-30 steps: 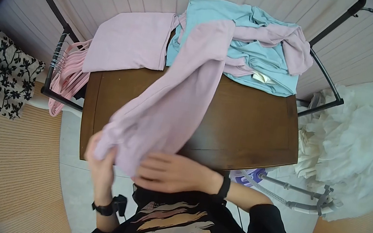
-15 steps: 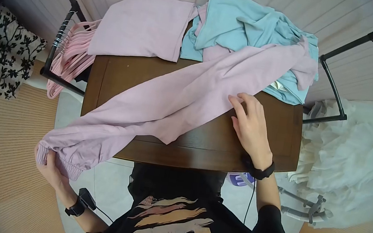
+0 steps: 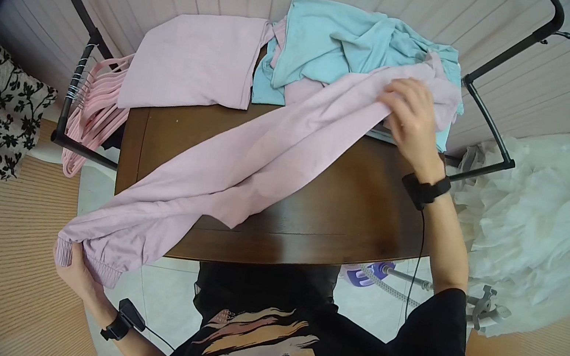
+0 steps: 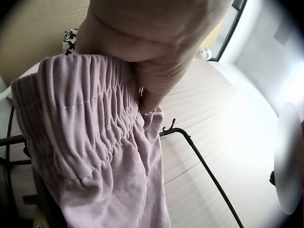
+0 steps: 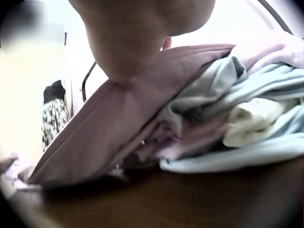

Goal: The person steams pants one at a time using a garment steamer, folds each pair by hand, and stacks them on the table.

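Pink trousers (image 3: 252,150) stretch diagonally over the brown table, from its near left corner up onto the blue clothes. My left hand (image 3: 77,275) grips their gathered elastic waistband (image 4: 90,90) past the table's front left edge, thumb on top. At the other end my right hand (image 3: 412,120) pinches the upper edge of the trousers beside the blue heap. In the right wrist view the thumb side of that hand (image 5: 137,38) presses into the pink cloth (image 5: 109,123); its other fingers are mostly hidden.
A folded pink garment (image 3: 195,59) lies back left, crumpled blue clothes (image 3: 365,45) back right. Pink hangers (image 3: 99,104) hang on the black rack (image 3: 84,150) at left. White ruffled fabric (image 3: 546,227) stands right of the table (image 3: 323,221).
The trousers have been spread out from a bunched hold near my body. My left hand moved out left with the waistband; my right hand moved up and right and took hold of the cloth.
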Demonstrator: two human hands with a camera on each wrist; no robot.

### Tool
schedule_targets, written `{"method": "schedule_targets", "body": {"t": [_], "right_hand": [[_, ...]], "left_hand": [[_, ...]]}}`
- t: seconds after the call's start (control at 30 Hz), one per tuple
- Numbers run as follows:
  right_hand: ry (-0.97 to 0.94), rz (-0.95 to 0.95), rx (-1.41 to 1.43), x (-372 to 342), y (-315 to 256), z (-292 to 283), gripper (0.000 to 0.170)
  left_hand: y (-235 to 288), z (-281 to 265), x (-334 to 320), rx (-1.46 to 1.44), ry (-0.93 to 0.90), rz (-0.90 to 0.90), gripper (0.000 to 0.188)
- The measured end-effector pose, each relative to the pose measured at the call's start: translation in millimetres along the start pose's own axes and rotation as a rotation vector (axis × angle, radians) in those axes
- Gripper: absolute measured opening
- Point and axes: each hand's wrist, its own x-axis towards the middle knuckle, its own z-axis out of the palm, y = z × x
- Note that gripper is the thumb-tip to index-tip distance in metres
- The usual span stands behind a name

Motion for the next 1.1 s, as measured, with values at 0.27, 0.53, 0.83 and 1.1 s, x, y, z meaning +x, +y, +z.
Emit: {"method": "schedule_targets", "body": {"t": [0.27, 0.53, 0.83, 1.1], "right_hand": [[0.376, 0.272, 0.103, -31, 15, -50, 0.022], [0.410, 0.237, -0.305, -218, 45, -235, 0.023], [0.503, 0.653, -0.224, -176, 38, -274, 0.024], [-0.476, 0.408, -0.352, -176, 106, -119, 0.029]], "left_hand": [[5, -18, 3, -0.077, 0.057, 0.195, 0.037], [8, -36, -5, -0.172, -0.035, 0.299, 0.047], [62, 54, 16, 0.175, -0.351, 0.297, 0.056], [30, 118, 44, 0.941, -0.639, 0.623, 0.068]]}}
